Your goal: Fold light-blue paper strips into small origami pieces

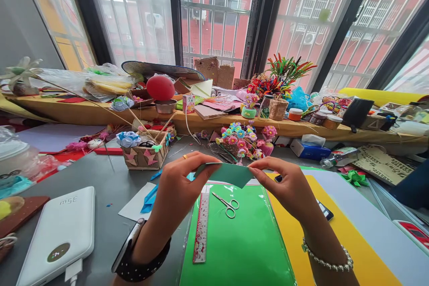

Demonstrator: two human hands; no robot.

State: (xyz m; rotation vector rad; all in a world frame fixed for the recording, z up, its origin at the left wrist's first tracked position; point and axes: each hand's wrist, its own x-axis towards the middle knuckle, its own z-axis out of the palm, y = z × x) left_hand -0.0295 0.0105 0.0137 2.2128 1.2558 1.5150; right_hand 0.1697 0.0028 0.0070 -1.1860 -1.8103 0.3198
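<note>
A piece of dark green paper (231, 175), seemingly folded, is held up between both hands above the table. My left hand (182, 181) pinches its left end between thumb and fingers. At the right corner, my right hand (278, 183) grips it the same way. Below lies a shiny green folder (241, 241). On that folder rest small silver scissors (230, 208), partly open, and a clear ruler with a red pattern (201, 228). Folded blue paper (149, 199) lies on a white sheet (134, 203) left of my left hand.
A white power bank (60, 232) with a plugged cable lies at the left. Behind my hands stand a cardboard basket (144, 156) and a bunch of small craft flowers (239, 138). Yellow paper (301, 241) and a partly hidden phone (325, 210) are at the right. A crowded shelf (134, 118) runs below the window.
</note>
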